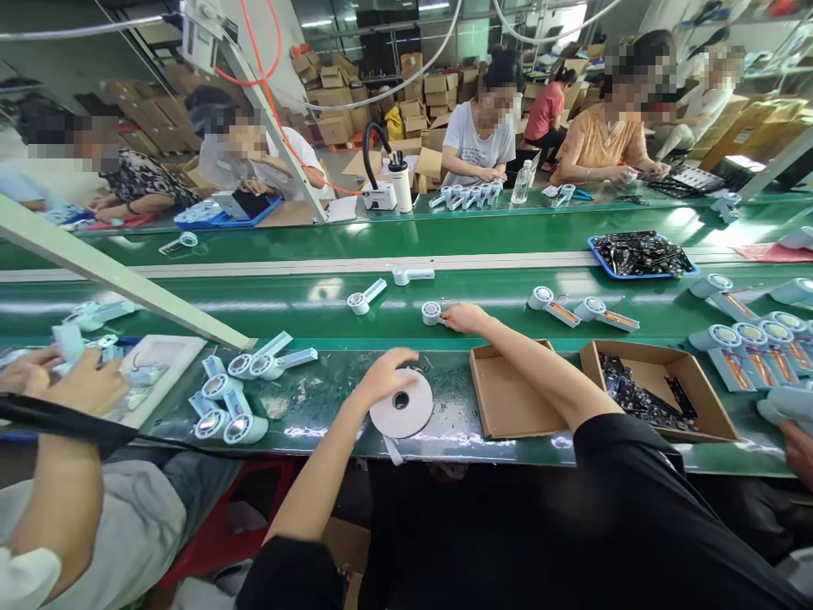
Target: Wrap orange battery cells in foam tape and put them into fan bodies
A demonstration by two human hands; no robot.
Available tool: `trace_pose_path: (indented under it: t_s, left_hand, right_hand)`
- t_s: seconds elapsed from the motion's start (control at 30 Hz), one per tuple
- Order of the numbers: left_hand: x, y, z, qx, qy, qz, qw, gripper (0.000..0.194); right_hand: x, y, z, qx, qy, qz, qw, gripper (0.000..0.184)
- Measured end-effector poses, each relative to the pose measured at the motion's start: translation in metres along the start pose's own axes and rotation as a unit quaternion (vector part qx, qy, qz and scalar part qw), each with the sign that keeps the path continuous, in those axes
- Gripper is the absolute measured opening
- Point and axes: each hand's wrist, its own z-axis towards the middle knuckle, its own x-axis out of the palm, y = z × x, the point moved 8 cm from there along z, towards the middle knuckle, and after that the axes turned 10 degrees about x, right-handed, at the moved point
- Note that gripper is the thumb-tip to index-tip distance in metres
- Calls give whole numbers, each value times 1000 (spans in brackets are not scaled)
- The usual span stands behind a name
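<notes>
My right hand (466,318) reaches out over the green belt, its fingers closed around the handle of a light-blue handheld fan (431,313). The fan's round head points left; most of its handle is hidden by the hand. My left hand (389,377) hovers at the upper left of a roll of white tape (412,411), fingers stretched out and holding nothing. A loose end of tape hangs over the front edge. Just beyond, another light-blue fan (359,302) and a fan lying sideways (401,275) rest on the belt.
An open cardboard tray (489,415) lies under my right forearm. Beside it stands a box (717,421) with black parts. Several fans (246,428) cluster at left, near a co-worker's hands (89,381). A blue tray (692,269) of black parts sits across the belt. A slanted metal post (127,275) crosses the left.
</notes>
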Motion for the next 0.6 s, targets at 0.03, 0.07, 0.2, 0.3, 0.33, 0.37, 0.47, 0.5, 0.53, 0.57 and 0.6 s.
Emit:
trace_pose_path:
  t_s: [0.03, 0.07, 0.2, 0.3, 0.33, 0.37, 0.47, 0.5, 0.53, 0.57, 0.6]
  left_hand:
    - [10, 3, -34, 9, 33, -3, 999, 60]
    - [21, 8, -67, 17, 67, -1, 998, 77]
    - [36, 15, -155, 37, 31, 108, 993, 67]
    - [19, -17, -171, 44, -149, 155, 976, 56]
    - [11, -33, -171, 45, -213, 160, 963, 59]
    - [5, -49, -169, 49, -266, 157, 950, 63]
    - [-3, -82, -154, 75, -330, 127, 932, 70]
    - [-4, -85, -149, 87, -332, 114, 932, 71]
    - [-4, -83, -145, 95, -332, 102, 933, 72]
    - [-5, -77, -143, 96, -335, 86, 934, 73]
    - [-5, -68, -142, 90, -337, 67, 935, 74]
  right_hand:
    - [-6, -5, -9, 1, -13, 23, 1000, 30]
    - [-13, -9, -20, 1, -29, 47, 998, 32]
    - [-30, -6, -95, -16, -76, 150, 986, 42]
    - [-11, 24, -165, -43, -26, 227, 973, 42]
    - [3, 39, -186, -53, 8, 260, 964, 47]
    - [19, 54, -204, -63, 49, 304, 949, 55]
    - [71, 101, -242, -81, 164, 429, 885, 72]
    - [87, 113, -248, -84, 191, 448, 869, 63]
    - [99, 122, -254, -90, 209, 442, 868, 48]
    - [108, 128, -258, -102, 218, 411, 880, 35]
    - [113, 129, -261, -116, 218, 361, 899, 30]
